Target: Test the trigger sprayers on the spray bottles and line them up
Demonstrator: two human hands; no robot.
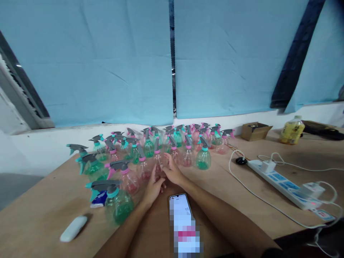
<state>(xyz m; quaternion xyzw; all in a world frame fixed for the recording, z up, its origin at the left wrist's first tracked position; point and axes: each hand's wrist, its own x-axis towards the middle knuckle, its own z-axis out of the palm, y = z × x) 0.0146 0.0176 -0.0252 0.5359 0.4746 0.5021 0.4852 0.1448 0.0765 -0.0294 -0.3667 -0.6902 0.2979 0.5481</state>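
A clear pink spray bottle with a pink collar and grey trigger head stands upright in front of me, among several others. My right hand is at its right side, its fingers and thumb about the body. Low at the bottle's front left is my left hand, fingers apart, one pointing up along the bottle. Whether that finger touches it I cannot tell. Close by are a pink-collared bottle on the left and another pink one on the right. A green spray bottle stands nearest, beside my left forearm.
A lit phone lies between my forearms. A white case and a blue packet are at left. To the right are a power strip with trailing cables, a cardboard box and a yellow-labelled drink bottle. Blue curtains hang behind.
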